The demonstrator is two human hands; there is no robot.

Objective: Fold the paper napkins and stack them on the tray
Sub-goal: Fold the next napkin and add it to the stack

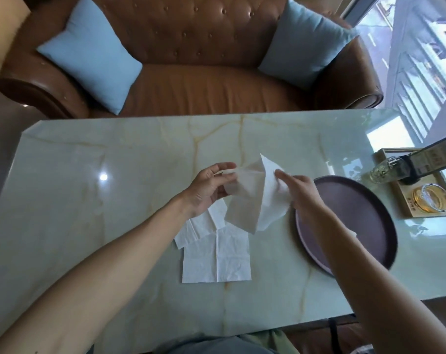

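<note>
Hands lift one napkin [252,198] above the table [89,200]: left hand [209,190] and right hand [302,191] each pinch an edge. Right forearm hides part of the tray [365,215]. Under the lifted sheet, the flat napkins [216,254] are partly covered.

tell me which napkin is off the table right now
The napkin pinched between the left hand and right hand; the other napkins lie flat on the table.

Brown tufted leather sofa [191,80] top of frame, light blue cushion [91,54] each end; pale green marble table [89,200] centre; clear glass bottle [385,168] and wooden box [421,198] right edge.
</note>
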